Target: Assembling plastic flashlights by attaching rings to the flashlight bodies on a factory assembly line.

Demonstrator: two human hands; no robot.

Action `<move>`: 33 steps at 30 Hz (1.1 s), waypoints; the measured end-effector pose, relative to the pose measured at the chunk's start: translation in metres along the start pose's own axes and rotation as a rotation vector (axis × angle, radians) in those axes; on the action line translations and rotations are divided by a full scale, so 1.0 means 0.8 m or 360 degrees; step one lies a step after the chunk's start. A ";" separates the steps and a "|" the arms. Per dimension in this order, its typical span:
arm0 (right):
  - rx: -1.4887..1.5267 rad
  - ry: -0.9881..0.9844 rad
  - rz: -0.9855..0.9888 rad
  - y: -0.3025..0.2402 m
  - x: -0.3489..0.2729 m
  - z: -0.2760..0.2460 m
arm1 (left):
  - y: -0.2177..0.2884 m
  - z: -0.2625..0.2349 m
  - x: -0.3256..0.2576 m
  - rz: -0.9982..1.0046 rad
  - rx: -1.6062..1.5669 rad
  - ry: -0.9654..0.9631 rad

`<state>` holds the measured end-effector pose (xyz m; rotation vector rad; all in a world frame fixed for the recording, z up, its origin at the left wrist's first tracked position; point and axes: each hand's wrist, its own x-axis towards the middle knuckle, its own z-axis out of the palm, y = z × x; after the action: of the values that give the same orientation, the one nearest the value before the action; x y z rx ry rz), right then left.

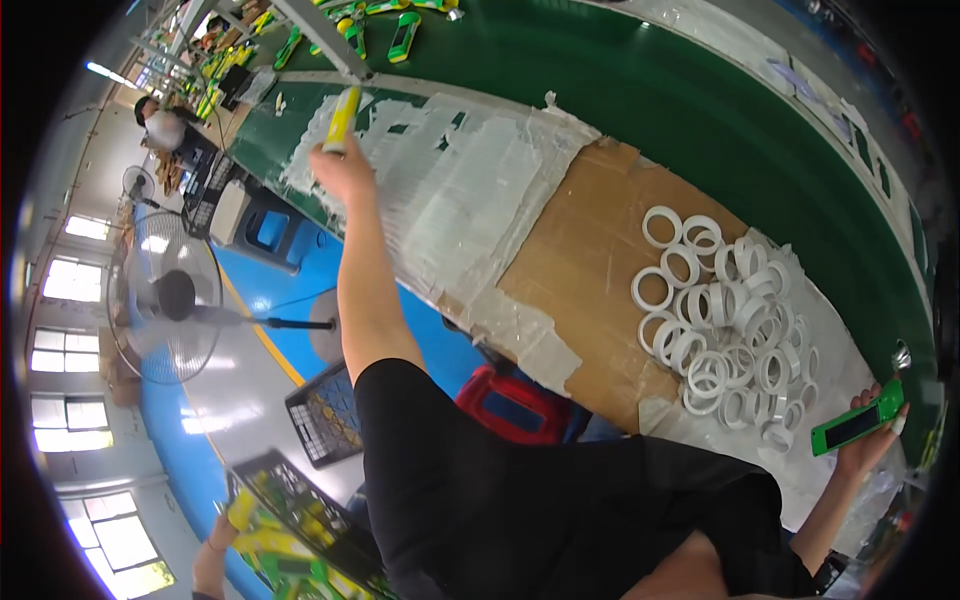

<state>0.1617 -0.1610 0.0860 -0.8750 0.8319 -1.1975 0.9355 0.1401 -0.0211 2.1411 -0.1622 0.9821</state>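
My left hand reaches far out over the table's left end, fingers closed on the lower end of a yellow flashlight-like piece with a pale end. At the far right, my right hand grips a green flashlight-like housing with a dark rectangular panel on its face. A shiny cone-shaped reflector sits by the housing's upper end; whether it is attached I cannot tell. Between my hands, nearer the right one, many white rings lie loosely heaped on cardboard and pale sheeting.
A green conveyor belt curves along the far side, carrying green-and-yellow pieces. A metal post rises near my left hand. At lower left, another person's hand is by a black crate of similar pieces. A red stool stands below the table.
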 end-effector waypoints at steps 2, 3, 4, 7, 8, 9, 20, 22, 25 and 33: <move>0.0009 -0.0112 0.0028 -0.008 -0.002 -0.018 | 0.058 -0.008 -0.024 0.0007 -0.0409 0.0043; 0.0049 -0.0209 0.0053 -0.007 0.000 -0.033 | 0.080 -0.020 -0.031 0.0008 -0.0403 0.0053; 0.0143 -0.0398 0.0090 -0.007 0.003 -0.047 | 0.104 -0.023 -0.038 -0.0390 -0.0719 -0.0125; 0.0144 -0.0365 0.0085 -0.012 -0.017 -0.019 | 0.148 -0.039 -0.074 -0.0805 -0.1197 -0.0448; 0.0110 -0.0233 0.0083 -0.018 -0.033 -0.004 | 0.164 -0.046 -0.089 -0.0928 -0.1477 -0.0640; 0.0084 -0.0093 0.0075 -0.020 -0.047 0.013 | 0.183 -0.053 -0.106 -0.1049 -0.1757 -0.0847; 0.0388 0.0207 0.0107 -0.017 -0.091 -0.086 | 0.482 -0.235 -0.343 -0.0887 -0.1905 -0.2512; 0.0407 0.0252 0.0086 -0.013 -0.104 -0.118 | 0.525 -0.251 -0.401 -0.0852 -0.1849 -0.2687; 0.0417 0.0273 0.0003 -0.011 -0.124 -0.156 | 0.583 -0.277 -0.474 -0.0728 -0.1784 -0.3005; 0.0453 0.0410 -0.0221 -0.021 -0.176 -0.251 | 0.771 -0.345 -0.672 -0.0273 -0.1768 -0.3461</move>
<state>-0.0490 -0.0491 0.0251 -0.5595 0.7893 -1.5310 0.1507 -0.2035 0.0840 1.1037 -1.1040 -1.5315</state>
